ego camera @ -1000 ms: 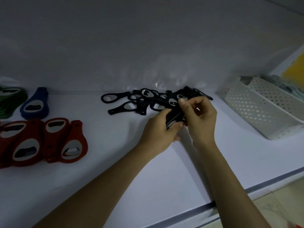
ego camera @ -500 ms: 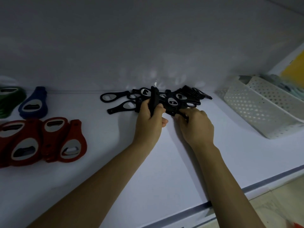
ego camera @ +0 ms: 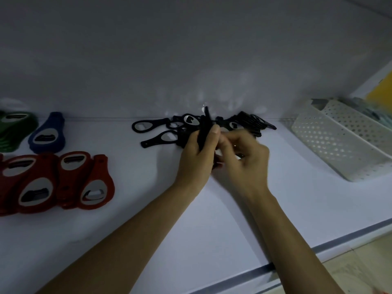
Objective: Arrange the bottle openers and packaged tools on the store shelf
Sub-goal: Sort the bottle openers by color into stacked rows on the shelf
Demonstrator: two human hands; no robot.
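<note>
The left hand (ego camera: pixel 197 158) grips a bunch of black bottle openers (ego camera: pixel 204 128), held on edge above the white shelf (ego camera: pixel 148 230). The right hand (ego camera: pixel 244 162) is just beside it with its fingers curled. It is blurred, so whether it holds anything cannot be told. More black openers (ego camera: pixel 233 125) lie scattered by the back wall. Red openers (ego camera: pixel 63 183) lie far to the left, and a perforated white basket (ego camera: pixel 331 145) sits to the right.
</note>
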